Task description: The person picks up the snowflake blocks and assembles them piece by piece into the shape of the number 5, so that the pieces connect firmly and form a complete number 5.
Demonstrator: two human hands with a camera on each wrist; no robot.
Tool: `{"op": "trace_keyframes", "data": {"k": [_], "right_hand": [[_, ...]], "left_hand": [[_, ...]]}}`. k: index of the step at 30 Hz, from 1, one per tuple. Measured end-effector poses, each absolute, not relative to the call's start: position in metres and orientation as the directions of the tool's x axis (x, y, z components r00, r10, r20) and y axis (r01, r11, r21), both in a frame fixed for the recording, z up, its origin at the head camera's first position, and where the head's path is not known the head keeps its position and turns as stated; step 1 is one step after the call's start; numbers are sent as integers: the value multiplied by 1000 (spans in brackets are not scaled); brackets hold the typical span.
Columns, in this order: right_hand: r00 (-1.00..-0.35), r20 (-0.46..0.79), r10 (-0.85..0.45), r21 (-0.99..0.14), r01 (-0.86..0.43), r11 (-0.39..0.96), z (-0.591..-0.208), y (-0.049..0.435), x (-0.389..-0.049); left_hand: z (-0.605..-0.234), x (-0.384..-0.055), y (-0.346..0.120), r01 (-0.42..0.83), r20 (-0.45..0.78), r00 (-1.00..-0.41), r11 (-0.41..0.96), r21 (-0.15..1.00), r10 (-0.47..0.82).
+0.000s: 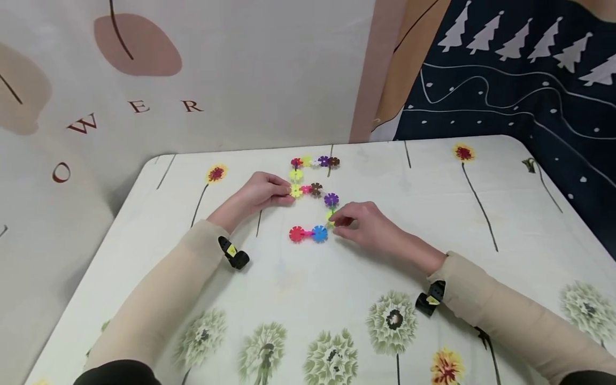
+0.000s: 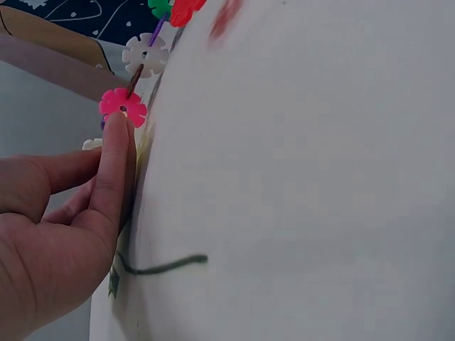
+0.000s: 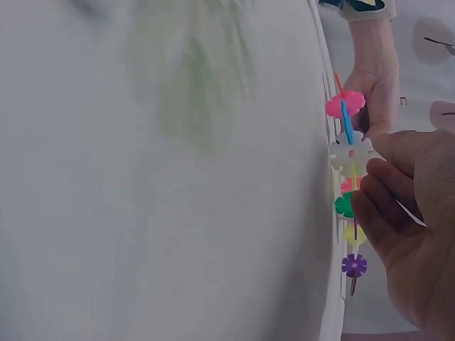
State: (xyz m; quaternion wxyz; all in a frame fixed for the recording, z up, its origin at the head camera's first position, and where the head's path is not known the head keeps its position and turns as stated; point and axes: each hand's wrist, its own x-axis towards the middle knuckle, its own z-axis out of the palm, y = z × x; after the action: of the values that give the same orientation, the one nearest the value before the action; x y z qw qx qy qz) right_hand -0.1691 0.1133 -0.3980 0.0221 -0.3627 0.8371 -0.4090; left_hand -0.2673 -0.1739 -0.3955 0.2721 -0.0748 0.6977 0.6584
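A chain of colourful interlocking snowflake discs (image 1: 331,199) lies on the table in an S-like shape. My left hand (image 1: 266,191) pinches it at a yellow disc (image 1: 295,190) on its left bend. In the left wrist view, the fingertips of the left hand (image 2: 78,206) meet the chain beside a pink disc (image 2: 124,106). At the lower right bend, my right hand (image 1: 368,225) holds a yellow-green disc (image 1: 330,216), partly hidden by the fingers. The right wrist view shows the thumb of the right hand (image 3: 416,220) against a whitish disc (image 3: 351,150).
A white cloth (image 1: 289,299) printed with flowers and dandelions covers the table. A pale printed wall hanging (image 1: 269,69) stands behind it, and a dark one with white trees (image 1: 486,91) at the right.
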Motion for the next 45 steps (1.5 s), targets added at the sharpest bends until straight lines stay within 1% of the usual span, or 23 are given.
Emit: {"op": "trace_keyframes", "data": {"k": [2, 7, 11, 15, 19, 22, 25, 29, 35, 38, 43, 45], "right_hand": [[-732, 272, -624, -671, -609, 422, -398, 112, -174], [-700, 277, -658, -599, -662, 451, -399, 108, -184], [-683, 273, -677, -587, -676, 445, -398, 107, -186], [-669, 272, -692, -575, -690, 440, -397, 107, -187], [-644, 278, -712, -563, -710, 422, -395, 115, -187], [-626, 274, -730, -565, -719, 405, -395, 122, -187], [-617, 261, -742, -577, -716, 392, -395, 128, -185], [-620, 242, -746, -591, -704, 394, -394, 133, -182], [-671, 193, -715, -609, -654, 449, -392, 133, -175], [-683, 190, -705, -605, -647, 464, -393, 133, -175], [-649, 238, -722, -581, -691, 430, -396, 137, -175], [-635, 254, -730, -569, -708, 418, -397, 139, -174]], "left_hand": [[-396, -266, -175, -460, -479, -839, 133, 878, 259], [-394, -265, -177, -439, -471, -841, 172, 882, 266], [-391, -269, -180, -408, -454, -856, 215, 887, 247], [-389, -277, -179, -352, -422, -885, 311, 883, 197], [-388, -285, -170, -298, -386, -914, 441, 847, 124], [-387, -289, -164, -282, -362, -929, 487, 827, 75], [-386, -293, -158, -270, -337, -940, 492, 828, 51], [-387, -297, -150, -246, -308, -950, 472, 846, 56], [-388, -304, -138, -222, -295, -952, 486, 845, 78], [-388, -307, -134, -219, -293, -952, 476, 852, 86], [-390, -312, -127, -207, -288, -950, 450, 869, 119], [-391, -312, -124, -180, -268, -954, 459, 870, 132]]}}
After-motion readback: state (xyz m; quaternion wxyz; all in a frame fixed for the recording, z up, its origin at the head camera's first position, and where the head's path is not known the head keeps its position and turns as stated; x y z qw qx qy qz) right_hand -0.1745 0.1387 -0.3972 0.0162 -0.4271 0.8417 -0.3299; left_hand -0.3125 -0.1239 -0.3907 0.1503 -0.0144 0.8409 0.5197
